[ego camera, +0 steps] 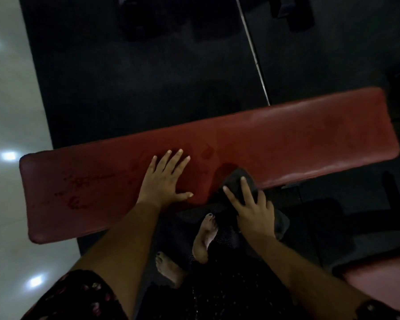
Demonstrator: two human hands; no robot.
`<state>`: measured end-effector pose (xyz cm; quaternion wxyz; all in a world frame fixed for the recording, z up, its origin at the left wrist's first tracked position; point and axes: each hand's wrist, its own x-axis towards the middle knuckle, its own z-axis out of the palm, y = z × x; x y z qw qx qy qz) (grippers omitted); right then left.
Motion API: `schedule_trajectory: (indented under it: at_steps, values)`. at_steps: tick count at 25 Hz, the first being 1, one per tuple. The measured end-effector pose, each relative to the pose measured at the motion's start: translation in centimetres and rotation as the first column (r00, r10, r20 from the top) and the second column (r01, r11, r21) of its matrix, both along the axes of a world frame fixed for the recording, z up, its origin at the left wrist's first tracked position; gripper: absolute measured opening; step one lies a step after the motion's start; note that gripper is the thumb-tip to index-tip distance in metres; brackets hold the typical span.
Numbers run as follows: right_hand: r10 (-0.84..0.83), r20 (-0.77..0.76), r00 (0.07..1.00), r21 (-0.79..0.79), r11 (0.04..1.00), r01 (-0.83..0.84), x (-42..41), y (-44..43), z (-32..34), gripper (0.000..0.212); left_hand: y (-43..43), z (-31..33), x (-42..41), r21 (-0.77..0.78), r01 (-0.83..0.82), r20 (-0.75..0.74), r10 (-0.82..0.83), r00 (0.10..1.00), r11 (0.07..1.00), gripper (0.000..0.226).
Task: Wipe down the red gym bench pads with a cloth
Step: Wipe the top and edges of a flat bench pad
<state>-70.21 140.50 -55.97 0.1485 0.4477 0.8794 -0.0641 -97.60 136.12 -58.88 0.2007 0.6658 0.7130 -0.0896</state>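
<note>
A long red bench pad [286, 139] runs across the view from lower left to upper right, with dark scuffs near its left end. My left hand [165, 179] rests flat on the pad's middle, fingers spread. My right hand [252, 209] presses a dark grey cloth [234, 181] against the pad's near edge with straight fingers. Part of the cloth hangs below the edge under my palm.
Dark rubber matting [148, 77] lies beyond the bench, and pale glossy tiles [7, 112] run along the left. A thin metal bar [252, 49] crosses the mat. Another red pad [383, 289] shows at lower right. My bare feet [203, 239] stand under the near edge.
</note>
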Motion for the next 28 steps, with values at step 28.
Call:
schedule_trajectory:
  at_steps: [28]
  values:
    - [0.076, 0.007, 0.997, 0.101, 0.992, -0.076, -10.2, 2.5, 0.5, 0.08, -11.7, -0.3, -1.9, -0.002, -0.491, 0.041, 0.491, 0.87, 0.871, 0.111]
